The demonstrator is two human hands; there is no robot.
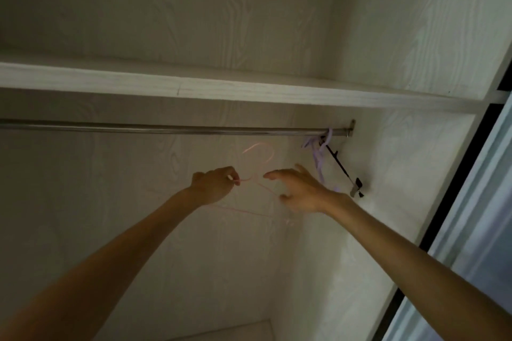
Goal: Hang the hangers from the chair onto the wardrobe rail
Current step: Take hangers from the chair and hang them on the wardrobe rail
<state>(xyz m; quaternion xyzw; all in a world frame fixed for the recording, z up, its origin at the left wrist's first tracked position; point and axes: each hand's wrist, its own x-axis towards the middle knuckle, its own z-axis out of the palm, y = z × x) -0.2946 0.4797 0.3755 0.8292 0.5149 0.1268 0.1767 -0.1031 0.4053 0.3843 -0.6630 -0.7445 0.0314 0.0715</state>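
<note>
Here, in the head view, the person is reaching both arms up into the wardrobe, under the shelf (249, 91) and toward the rail (166, 128). The left hand (212, 184) is pinching a pink hanger (264, 151) near its neck, thumb and fingers pressed together on the thin wire-like shoulder. The hook is sitting just below the rail, not yet over it. The right hand (300, 191) is hovering beside the hanger with fingers spread, holding nothing as far as the view is showing; whether a fingertip is brushing the sloping arm cannot be told.

The pink hanger is looking very slender and light, so it is probably going to swing and twist easily when held at one point. It seems stiff enough to keep its shape, though likely springy. Taking it at the neck, right under the hook, is looking like the steadiest hold, since that is giving control of where the hook is pointing.

Counting: one pink hanger is in hand. At the rail's right end, a purple hanger (318, 159) and a black hanger (342, 165) with clips are hanging bunched together; that is at least two, and the tangle may be hiding more. One rail, one shelf. The chair is out of view.
</note>
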